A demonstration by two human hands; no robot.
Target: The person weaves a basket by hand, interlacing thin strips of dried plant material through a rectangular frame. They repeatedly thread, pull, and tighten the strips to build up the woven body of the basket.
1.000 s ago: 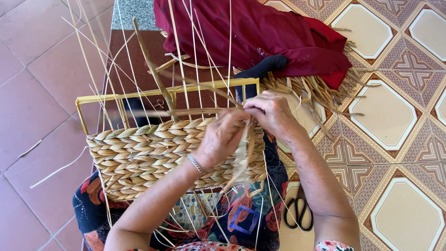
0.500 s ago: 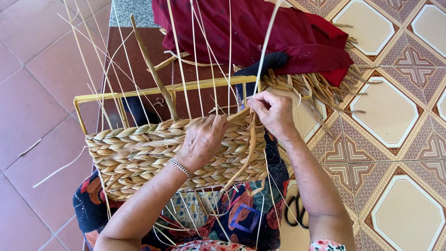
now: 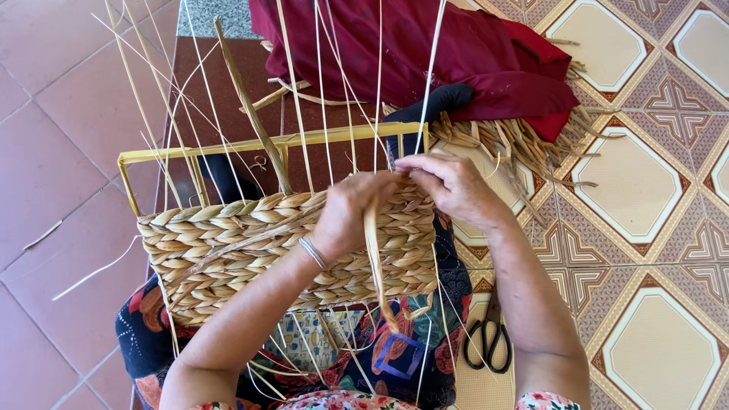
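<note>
A half-woven basket (image 3: pixel 250 250) of braided pale straw sits on the person's lap, built around a yellow metal frame (image 3: pixel 266 144) whose top bar stands bare above the woven rows. Thin upright stakes (image 3: pixel 319 91) rise from the weave past the frame. The left hand (image 3: pixel 345 212) lies on the upper right part of the weave, fingers curled around a flat straw strand (image 3: pixel 373 250) that hangs down over the basket's front. The right hand (image 3: pixel 448 182) is just beside it at the basket's right top corner, fingertips pinched on the weaving near one stake. A thin bracelet (image 3: pixel 311 252) circles the left wrist. Beyond the frame lies a dark red cloth (image 3: pixel 456 53), with a bundle of loose straw (image 3: pixel 516 144) beside it on the patterned tile floor (image 3: pixel 653 190). Black scissors (image 3: pixel 487 345) lie on the floor near the right forearm.
</note>
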